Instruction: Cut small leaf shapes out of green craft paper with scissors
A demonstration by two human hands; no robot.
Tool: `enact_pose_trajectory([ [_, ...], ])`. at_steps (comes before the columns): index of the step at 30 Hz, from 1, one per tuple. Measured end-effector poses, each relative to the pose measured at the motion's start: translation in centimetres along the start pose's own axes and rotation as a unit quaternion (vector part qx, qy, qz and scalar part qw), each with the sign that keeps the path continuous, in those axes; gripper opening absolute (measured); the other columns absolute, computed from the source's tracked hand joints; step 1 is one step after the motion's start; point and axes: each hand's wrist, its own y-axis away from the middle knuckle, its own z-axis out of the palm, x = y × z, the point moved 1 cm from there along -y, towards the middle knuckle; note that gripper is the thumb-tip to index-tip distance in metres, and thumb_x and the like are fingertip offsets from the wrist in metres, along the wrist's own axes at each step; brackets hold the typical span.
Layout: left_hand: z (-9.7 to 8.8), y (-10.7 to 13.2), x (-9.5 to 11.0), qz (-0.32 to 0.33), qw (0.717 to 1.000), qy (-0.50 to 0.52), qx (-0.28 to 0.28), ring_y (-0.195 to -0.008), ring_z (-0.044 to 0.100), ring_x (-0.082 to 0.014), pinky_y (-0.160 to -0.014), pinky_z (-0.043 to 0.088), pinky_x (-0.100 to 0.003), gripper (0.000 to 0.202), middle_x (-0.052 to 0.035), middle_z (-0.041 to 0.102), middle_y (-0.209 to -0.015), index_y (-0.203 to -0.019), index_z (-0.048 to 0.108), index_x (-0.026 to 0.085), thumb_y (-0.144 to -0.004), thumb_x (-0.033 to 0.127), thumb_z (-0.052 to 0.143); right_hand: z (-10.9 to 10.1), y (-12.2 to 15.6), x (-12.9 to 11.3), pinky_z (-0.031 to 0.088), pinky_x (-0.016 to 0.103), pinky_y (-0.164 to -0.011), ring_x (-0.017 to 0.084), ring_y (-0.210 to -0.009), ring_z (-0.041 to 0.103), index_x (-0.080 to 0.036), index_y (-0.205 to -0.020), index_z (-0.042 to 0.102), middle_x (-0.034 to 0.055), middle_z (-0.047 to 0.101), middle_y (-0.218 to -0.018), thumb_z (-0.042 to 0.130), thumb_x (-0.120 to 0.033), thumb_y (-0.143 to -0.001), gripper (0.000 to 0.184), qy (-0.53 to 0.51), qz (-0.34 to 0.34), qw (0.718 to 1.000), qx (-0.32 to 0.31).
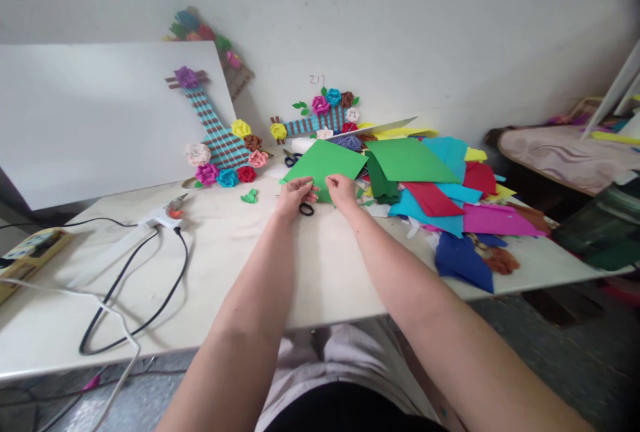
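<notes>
My left hand [297, 196] is closed in a pinch, with what looks like a small piece of green paper at its fingertips. Just to its right, my right hand [342, 191] has its fingers curled together; whatever is in them is too small to make out. Both hands are over the near edge of a green sheet [327, 157]. Black scissor handles [307, 209] show on the table below my left hand, their blades hidden. Cut green paper leaves [249, 197] lie to the left.
At left are a white glue gun [163, 217], its looping cord and a power strip [33, 259]. Flower-decorated guitars [220, 132] lean at the back, one on a white board [100, 119]. Colourful paper sheets [500, 220] pile up at right, beside a dark transparent container [605, 225].
</notes>
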Motion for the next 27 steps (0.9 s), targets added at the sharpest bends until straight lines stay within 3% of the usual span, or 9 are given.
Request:
enact_pose_trajectory([
  [2,0.1,0.1,0.0,-0.011,1.000,0.001,-0.026,-0.048,0.057,-0.0075,-0.050,0.047,-0.020,0.033,-0.0041,0.065,-0.069,-0.096,0.056,0.009,-0.070,0.022,0.069,0.6,0.0,-0.1,0.045,0.025,-0.064,0.014,-0.066,0.059,-0.015,-0.076,0.063,0.0040,0.065,-0.073,0.048,-0.027,-0.080,0.019,-0.117,0.053,0.991,-0.047],
  [4,0.1,0.2,0.1,-0.015,0.999,0.003,-0.048,-0.048,0.057,-0.0076,-0.050,0.046,-0.020,0.034,-0.0040,0.065,-0.069,-0.098,0.057,0.009,-0.069,0.023,0.070,0.8,0.3,-0.3,0.039,0.021,-0.048,0.011,-0.053,0.053,-0.015,-0.070,0.060,0.0009,0.061,-0.063,0.049,-0.027,-0.078,0.018,-0.226,0.105,0.964,-0.090],
  [8,0.1,0.3,0.1,-0.011,0.997,0.003,-0.070,-0.050,0.058,-0.0078,-0.050,0.047,-0.020,0.035,-0.0046,0.066,-0.070,-0.101,0.057,0.010,-0.071,0.022,0.068,0.6,0.9,-0.7,0.027,0.018,-0.038,0.008,-0.046,0.046,-0.015,-0.060,0.054,-0.0020,0.054,-0.054,0.053,-0.027,-0.071,0.016,-0.366,0.139,0.907,-0.153],
  [17,0.1,0.2,-0.1,-0.029,0.996,-0.003,-0.080,-0.049,0.058,-0.0077,-0.050,0.047,-0.019,0.035,-0.0051,0.066,-0.070,-0.102,0.056,0.009,-0.072,0.022,0.067,0.3,1.4,-0.9,0.020,0.018,-0.037,0.006,-0.043,0.039,-0.016,-0.053,0.047,-0.0036,0.047,-0.050,0.052,-0.030,-0.064,0.019,-0.386,0.139,0.893,-0.184],
  [27,0.0,0.1,-0.3,-0.019,0.995,-0.007,-0.099,-0.051,0.060,-0.0090,-0.050,0.048,-0.020,0.039,-0.0059,0.067,-0.072,-0.103,0.055,0.009,-0.070,0.025,0.069,0.3,1.4,-1.0,0.018,0.019,-0.035,0.005,-0.039,0.036,-0.016,-0.051,0.048,-0.0048,0.047,-0.047,0.055,-0.025,-0.060,0.014,-0.390,0.148,0.894,-0.164],
])
